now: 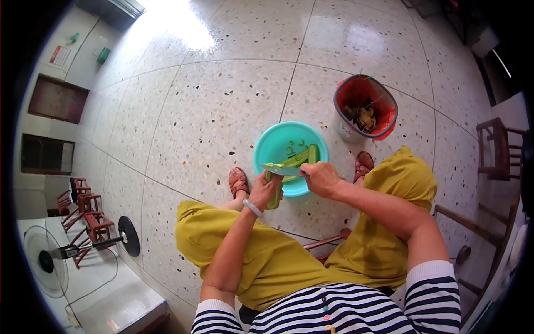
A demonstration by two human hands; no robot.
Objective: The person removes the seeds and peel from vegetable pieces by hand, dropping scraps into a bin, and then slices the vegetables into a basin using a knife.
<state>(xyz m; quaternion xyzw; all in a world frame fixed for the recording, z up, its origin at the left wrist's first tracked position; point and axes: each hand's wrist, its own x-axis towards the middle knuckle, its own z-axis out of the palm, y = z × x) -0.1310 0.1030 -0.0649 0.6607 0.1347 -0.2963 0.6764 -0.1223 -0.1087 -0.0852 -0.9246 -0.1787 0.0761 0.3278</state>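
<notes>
My left hand, with a pale bangle at its wrist, is closed around a long green vegetable piece that looks like cucumber or gourd. In my right hand is a knife, its blade pointing left and lying across the top of that piece. Both hands are over the near side of a turquoise basin on the floor. Inside the basin lie longer green vegetable pieces and a few small curved green slices. The blade and my fingers hide part of the contents.
A bin with a red liner and scraps stands beyond the basin to the right. My sandalled feet flank the basin. Wooden chairs are at the right, small stools and a standing fan at the left.
</notes>
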